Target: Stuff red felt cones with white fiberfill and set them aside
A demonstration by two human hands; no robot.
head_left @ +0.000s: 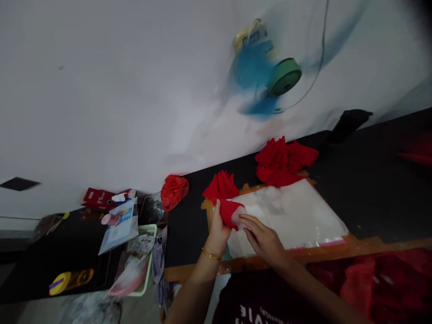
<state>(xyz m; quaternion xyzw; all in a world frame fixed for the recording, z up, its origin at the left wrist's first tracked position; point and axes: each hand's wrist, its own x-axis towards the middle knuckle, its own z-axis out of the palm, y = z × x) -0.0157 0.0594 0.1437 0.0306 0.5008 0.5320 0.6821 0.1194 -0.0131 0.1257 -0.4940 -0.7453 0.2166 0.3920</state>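
My left hand (218,231), with a gold bangle on the wrist, is closed on a piece of red cloth (230,211) at the left end of a clear plastic bag (290,216). The cloth's end lies inside the bag's mouth. My right hand (261,236) rests on the bag beside the cloth, fingers pinching the plastic edge. The bag lies on a black table (371,180) with an orange-taped border. Two more folded red cloths (222,185) (283,162) lie just behind the bag.
A red plastic bag (173,191) sits at the table's left corner. A blue fan (263,74) and a cord hang on the white wall. A black bottle (347,125) lies at the back. Left, a lower surface holds packets, a green tray (148,252) and yellow tape (69,280). Red fabric (378,279) piles bottom right.
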